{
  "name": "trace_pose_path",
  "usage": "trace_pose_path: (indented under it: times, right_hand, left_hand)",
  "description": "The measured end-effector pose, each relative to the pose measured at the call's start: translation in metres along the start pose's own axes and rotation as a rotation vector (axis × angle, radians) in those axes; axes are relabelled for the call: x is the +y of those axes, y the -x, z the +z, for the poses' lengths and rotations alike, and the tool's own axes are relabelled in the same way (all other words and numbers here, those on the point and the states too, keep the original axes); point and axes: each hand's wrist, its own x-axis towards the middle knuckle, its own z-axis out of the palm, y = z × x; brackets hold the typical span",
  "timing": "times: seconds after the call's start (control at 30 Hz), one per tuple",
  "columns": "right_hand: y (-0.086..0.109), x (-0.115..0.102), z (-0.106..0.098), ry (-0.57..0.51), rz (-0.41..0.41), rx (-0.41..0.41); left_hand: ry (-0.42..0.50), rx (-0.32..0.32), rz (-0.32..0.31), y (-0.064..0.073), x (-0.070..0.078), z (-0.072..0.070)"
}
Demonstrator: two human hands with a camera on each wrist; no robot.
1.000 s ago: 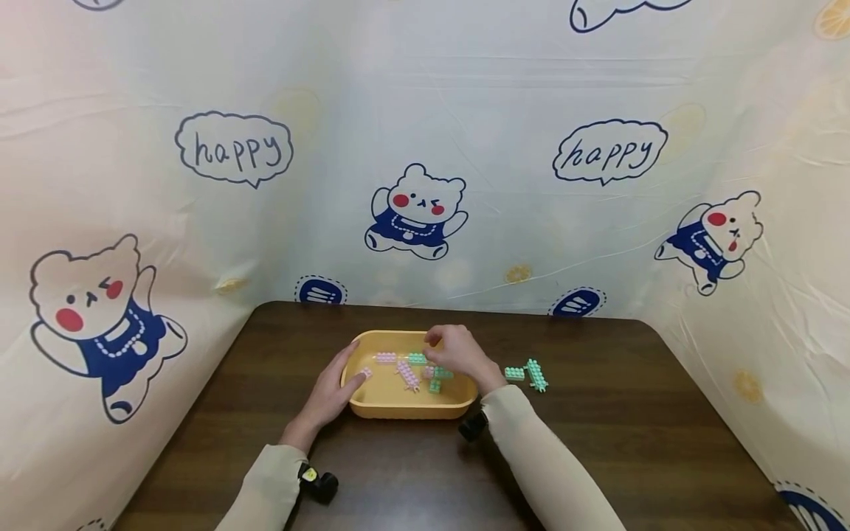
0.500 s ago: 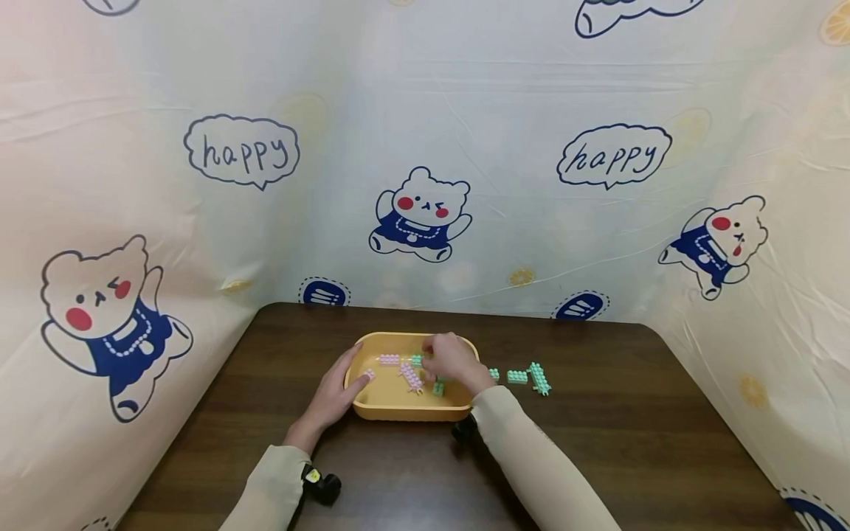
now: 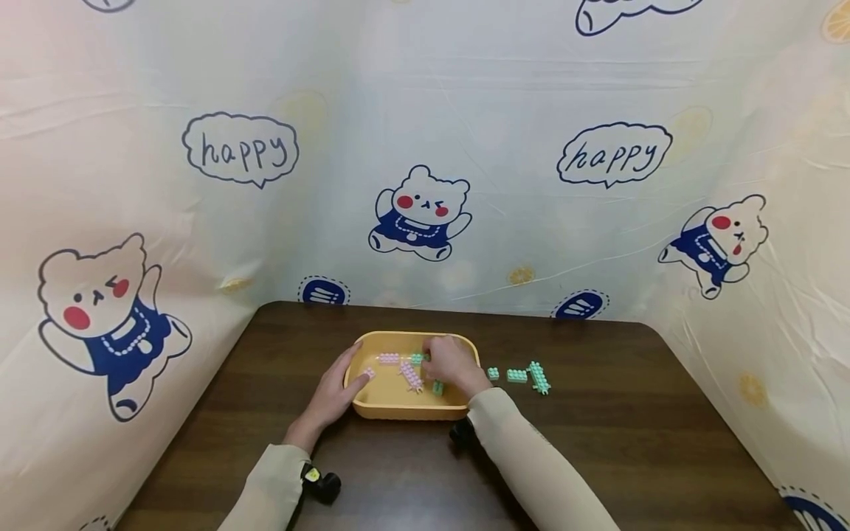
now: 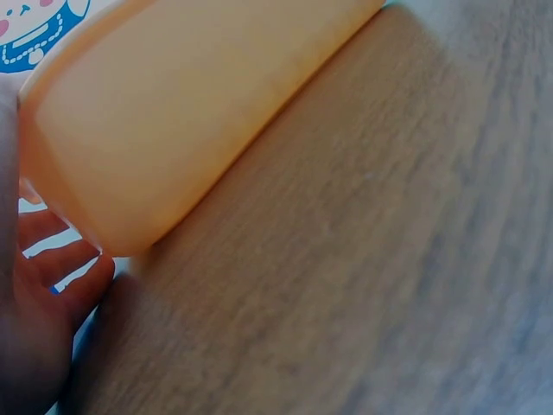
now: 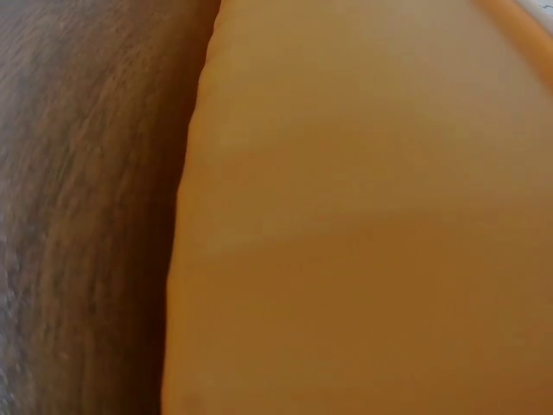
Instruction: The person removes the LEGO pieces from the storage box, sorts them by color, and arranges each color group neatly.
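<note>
A yellow plastic tray [image 3: 412, 413] stands on the table with pink and green toy building bricks in it. My left hand [image 3: 335, 387] holds its left end, thumb over the rim by a pink brick [image 3: 369, 373], fingers along the outside wall. In the left wrist view those fingers [image 4: 65, 259] lie against the tray wall [image 4: 173, 112]. My right hand [image 3: 451, 361] reaches down into the tray's right part, fingertips hidden; I cannot tell what they hold. Around it lie a green brick [image 3: 438, 387], another green brick [image 3: 416, 359] and a long pink piece [image 3: 411, 376]. The right wrist view shows only tray wall [image 5: 363, 225] and table.
Right of the tray, a small green brick [image 3: 493, 374], a larger green brick [image 3: 516, 376] and a long green piece [image 3: 539, 377] lie on the dark wooden table [image 3: 398, 472]. A printed cloth [image 3: 511, 221] hangs behind and at both sides.
My right hand has lowered deeper into the tray and come slightly nearer, covering bricks at its right. The small green brick outside came into sight. My left hand keeps its place on the tray.
</note>
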Motion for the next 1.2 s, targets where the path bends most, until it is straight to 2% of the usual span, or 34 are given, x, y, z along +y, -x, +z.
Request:
trace_pose_path:
  times: [0.4,0.8,1.2]
  right_hand:
    - [-0.0017,0.0011,0.0052,-0.001,0.028,0.016]
    - [0.0007,-0.0014,0.0054,0.011,0.035,0.001]
    - [0.0008,-0.0006,0.0039,0.005,0.036,0.011]
  left_hand:
    - [0.002,0.006,0.025,-0.001,0.0016,0.0002]
    - [0.003,-0.008,-0.02,0.0018,0.0017,0.0032]
    - [0.007,0.002,-0.008,0.0022,0.0008,0.0028]
